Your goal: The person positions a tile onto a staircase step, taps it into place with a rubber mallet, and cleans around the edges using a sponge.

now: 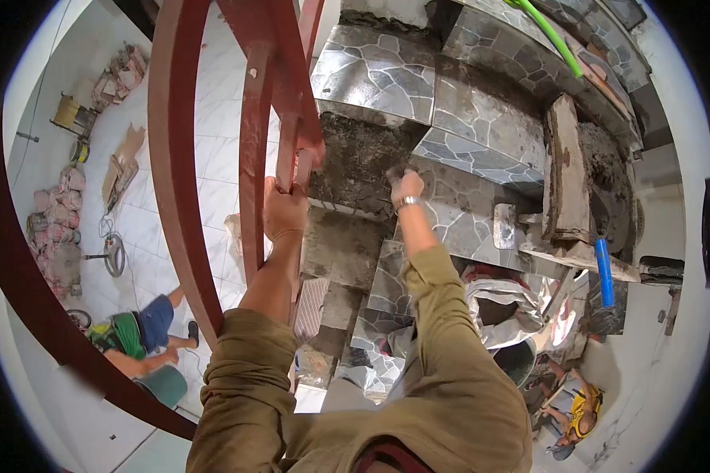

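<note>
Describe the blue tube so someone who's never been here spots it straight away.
Start at the grey stone-patterned stairs and look right, past the right hand, to the long box of grey mix. The short, straight tube is at the box's lower end; its bright blue sets it apart from the green pole higher up.

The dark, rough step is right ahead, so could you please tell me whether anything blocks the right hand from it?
Nothing visible blocks it: the right hand is at the right edge of the dark, rough step. The red railing, gripped by the left hand, stands to the step's left, outside that path.
</note>
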Tool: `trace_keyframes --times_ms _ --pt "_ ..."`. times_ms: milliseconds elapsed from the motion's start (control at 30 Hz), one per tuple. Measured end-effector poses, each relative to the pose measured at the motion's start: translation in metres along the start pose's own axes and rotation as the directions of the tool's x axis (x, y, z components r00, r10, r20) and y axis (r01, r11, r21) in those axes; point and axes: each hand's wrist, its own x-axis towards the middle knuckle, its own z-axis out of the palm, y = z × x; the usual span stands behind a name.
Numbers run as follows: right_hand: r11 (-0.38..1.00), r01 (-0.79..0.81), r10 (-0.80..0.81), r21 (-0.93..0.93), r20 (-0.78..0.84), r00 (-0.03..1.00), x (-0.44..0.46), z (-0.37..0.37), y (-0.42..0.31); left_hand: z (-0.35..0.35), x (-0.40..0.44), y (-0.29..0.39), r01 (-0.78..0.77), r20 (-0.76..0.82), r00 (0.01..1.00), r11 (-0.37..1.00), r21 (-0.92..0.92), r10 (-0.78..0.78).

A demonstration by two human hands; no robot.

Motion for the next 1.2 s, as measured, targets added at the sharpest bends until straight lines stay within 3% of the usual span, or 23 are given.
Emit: trace_keyframes --times_ms 33,100,133,167,200,267,333,400,433,467,533,600,633,667,767,800,867,900,967,1000,1100,1133,1200 --pt "0.996 -0.028 0.038 -0.081 0.132 0.991 0.01 -0.016 0.019 -0.002 -0.002 0.0 0.011 0.005 1.0 1.0 -0.012 -0.01" --pt "0.88 -0.475 0.425 0.008 0.433 0.795 -0.038 -0.032 -0.025 -0.006 -0.005 0.002 -0.011 0.017 1.0 0.999 -0.05 0.012" --pt "0.881 -0.32 0.466 -0.349 0.524 0.713 -0.047 -0.034 -0.04 -0.007 -0.004 0.003 -0.027 0.018 0.999 0.997 -0.068 0.028" --pt "0.807 0.06 0.427 -0.588 0.65 0.629 -0.032 -0.033 -0.021 -0.007 -0.003 0.002 -0.014 0.014 1.0 0.999 -0.051 0.015" --pt "0.6 0.456 0.433 -0.657 0.746 0.505 -0.017 -0.025 -0.001 -0.007 -0.002 0.001 -0.006 0.012 1.0 0.999 -0.035 0.006" --pt "0.192 0.564 0.524 -0.803 0.57 0.633 -0.075 0.016 -0.057 -0.006 -0.003 0.005 0.007 0.008 1.0 1.0 -0.021 -0.007" --pt "0.117 0.741 0.163 -0.661 0.749 0.642 -0.043 0.062 0.037 -0.003 0.001 -0.001 -0.029 0.0 1.0 0.999 -0.038 0.029" --pt "0.466 0.718 0.089 -0.516 0.835 0.543 -0.06 0.085 0.013 -0.002 -0.002 -0.004 -0.021 0.004 1.0 0.999 -0.032 0.021" --pt "0.535 0.741 -0.135 -0.404 0.826 0.548 -0.068 0.092 0.02 -0.004 -0.003 0.0 -0.002 0.007 1.0 1.0 -0.02 0.002" --pt "0.701 0.608 -0.169 -0.373 0.741 0.65 -0.071 0.093 0.024 -0.006 -0.003 0.002 0.013 0.01 1.0 1.0 -0.009 -0.012" --pt "0.987 0.034 0.054 -0.157 0.523 0.85 -0.09 0.077 0.02 -0.004 -0.001 0.0 0.01 0.008 1.0 1.0 0.008 -0.01" --pt "0.948 -0.318 0.287 -0.01 0.462 0.839 -0.112 0.045 0.007 -0.006 -0.005 0.006 0.016 -0.007 1.0 0.999 0.04 -0.016" --pt "0.911 -0.405 0.393 -0.08 0.466 0.793 -0.122 0.027 -0.001 0.0 -0.003 -0.003 -0.045 -0.034 0.998 0.998 0.043 0.047" --pt "0.872 -0.381 0.489 -0.307 0.526 0.696 -0.137 0.011 -0.024 0.002 0.001 -0.007 -0.037 0.001 0.999 0.997 0.065 0.037" --pt "0.74 -0.179 0.664 -0.648 0.663 0.345 -0.131 -0.016 -0.049 0.009 0.005 -0.015 -0.031 -0.005 0.999 0.995 0.097 0.031" --pt "0.84 0.416 0.169 -0.348 0.897 0.408 -0.101 -0.021 -0.031 0.009 0.004 -0.015 -0.026 -0.016 0.999 0.996 0.08 0.027" --pt "0.698 0.675 -0.428 -0.237 0.619 0.659 -0.033 -0.023 0.011 0.005 -0.002 -0.009 -0.047 -0.042 0.998 0.997 0.064 0.05" --pt "0.882 0.358 -0.354 -0.306 0.071 0.933 -0.015 -0.02 0.015 0.002 -0.002 -0.007 -0.043 -0.034 0.998 0.997 0.059 0.045" --pt "0.992 0.08 -0.095 0.1 0.152 0.984 -0.046 -0.029 -0.016 0.005 0.002 -0.008 -0.046 -0.047 0.998 0.997 0.063 0.049" --pt "0.954 -0.089 0.022 0.285 0.228 0.974 -0.07 -0.037 -0.032 0.006 0.001 -0.01 -0.046 -0.046 0.998 0.997 0.068 0.049" --pt "0.93 -0.175 0.267 -0.324 0.264 0.927 -0.123 -0.044 -0.064 0.007 0.0 -0.012 -0.053 -0.057 0.997 0.993 0.107 0.059" --pt "0.836 0.11 0.07 -0.537 0.305 0.95 -0.139 -0.042 -0.082 0.012 0.002 -0.02 -0.111 -0.082 0.99 0.99 0.091 0.119" --pt "0.835 0.09 0.118 -0.543 0.336 0.934 -0.124 -0.027 -0.081 0.012 0.0 -0.019 -0.148 -0.102 0.982 0.983 0.105 0.159"
